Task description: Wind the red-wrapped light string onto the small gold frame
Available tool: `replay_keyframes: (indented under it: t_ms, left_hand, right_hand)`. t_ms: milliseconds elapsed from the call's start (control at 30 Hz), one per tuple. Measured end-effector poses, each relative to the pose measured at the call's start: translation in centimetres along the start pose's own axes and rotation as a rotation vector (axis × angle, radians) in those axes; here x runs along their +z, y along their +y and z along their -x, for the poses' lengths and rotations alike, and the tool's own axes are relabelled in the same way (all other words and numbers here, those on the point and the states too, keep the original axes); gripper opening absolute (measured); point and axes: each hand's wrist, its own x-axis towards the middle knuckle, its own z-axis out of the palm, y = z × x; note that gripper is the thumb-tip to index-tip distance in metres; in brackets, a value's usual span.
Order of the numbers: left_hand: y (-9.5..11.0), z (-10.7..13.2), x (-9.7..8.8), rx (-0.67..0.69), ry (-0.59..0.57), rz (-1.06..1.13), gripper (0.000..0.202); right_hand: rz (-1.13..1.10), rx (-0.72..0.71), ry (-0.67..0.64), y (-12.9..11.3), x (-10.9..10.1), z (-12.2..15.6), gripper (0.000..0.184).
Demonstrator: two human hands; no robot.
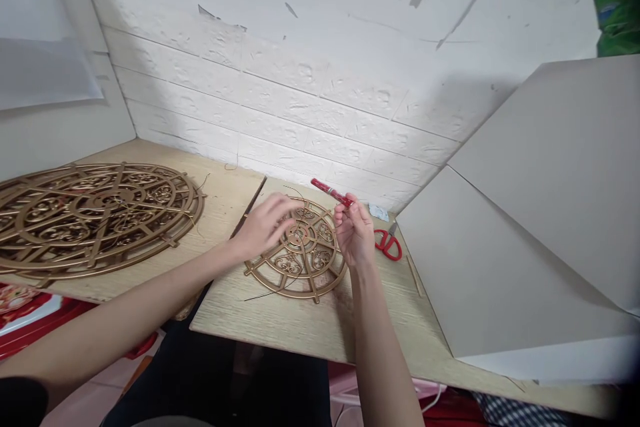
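Note:
A small round gold lattice disc (305, 263) lies flat on a light wooden board (280, 320). My left hand (265, 223) rests on the disc's upper left part, fingers bent over its centre. My right hand (354, 230) is raised just above the disc's right edge, fingers pinched together on something thin that I cannot make out. A dark thin wire (267, 295) trails from under the disc toward the front. A red pen-like tool (331, 192) lies just behind my right hand.
A much larger gold lattice disc (95, 210) lies on the left table. Red-handled scissors (387, 243) lie right of my right hand. A big grey cardboard sheet (540, 213) leans at the right. A white brick-pattern wall stands behind.

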Motion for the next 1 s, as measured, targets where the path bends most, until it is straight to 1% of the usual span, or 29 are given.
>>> replay_keyframes:
  t_ms: [67, 100, 133, 167, 200, 267, 367, 433, 500, 600, 667, 733, 833, 900, 1000]
  left_hand:
    - [-0.2, 0.5, 0.4, 0.171, -0.345, -0.179, 0.033]
    - [-0.5, 0.7, 0.6, 0.265, -0.497, -0.271, 0.037]
    - [-0.8, 0.8, 0.8, 0.353, -0.611, -0.353, 0.04]
    - [-1.1, 0.9, 0.9, 0.422, -0.684, -0.413, 0.042]
    - [-1.4, 1.0, 1.0, 0.467, -0.725, -0.452, 0.041]
    - [-1.7, 1.0, 1.0, 0.499, -0.748, -0.491, 0.035]
    - [-1.3, 1.0, 1.1, 0.441, -0.721, -0.456, 0.025]
    - [-0.7, 1.0, 1.2, 0.361, -0.645, -0.36, 0.02]
    - [-0.1, 0.8, 1.2, 0.255, -0.499, -0.244, 0.016]
    - [0.2, 0.1, 0.7, 0.041, -0.212, -0.05, 0.014]
    - [0.0, -0.7, 0.1, -0.091, 0.01, 0.111, 0.02]
    - [-0.3, -1.5, -0.8, -0.119, 0.196, 0.223, 0.026]
    - [-0.5, -2.4, -1.9, -0.139, 0.389, 0.346, 0.03]
    - [-0.4, -2.6, -2.3, -0.124, 0.462, 0.38, 0.031]
    - [-0.1, -2.8, -2.7, -0.092, 0.518, 0.418, 0.03]
  right_hand:
    - [-0.016, -0.01, 0.033, -0.2, -0.1, -0.1, 0.028]
    - [-0.022, -0.012, 0.041, -0.2, -0.2, -0.1, 0.028]
    - [-0.03, -0.012, 0.045, -0.2, -0.2, -0.1, 0.028]
    - [-0.042, -0.01, 0.047, -0.2, -0.2, -0.1, 0.028]
    - [-0.056, -0.007, 0.047, -0.2, -0.2, -0.1, 0.028]
    - [-0.074, -0.004, 0.045, -0.1, -0.2, -0.2, 0.028]
    - [-0.05, -0.011, 0.051, -0.1, -0.2, -0.2, 0.028]
    - [-0.05, -0.012, 0.056, -0.1, -0.3, -0.2, 0.028]
    - [-0.099, -0.012, 0.058, -0.2, -0.3, -0.2, 0.026]
    - [-0.176, -0.007, 0.052, -0.2, -0.4, -0.3, 0.025]
    - [-0.185, -0.006, 0.043, -0.2, -0.3, -0.3, 0.024]
    - [-0.172, -0.001, 0.021, -0.2, -0.2, -0.2, 0.025]
    - [-0.139, 0.031, -0.039, -0.2, 0.0, 0.1, 0.024]
    - [-0.126, 0.067, -0.081, -0.2, 0.1, 0.2, 0.023]
    - [-0.124, 0.104, -0.128, -0.3, 0.1, 0.4, 0.024]
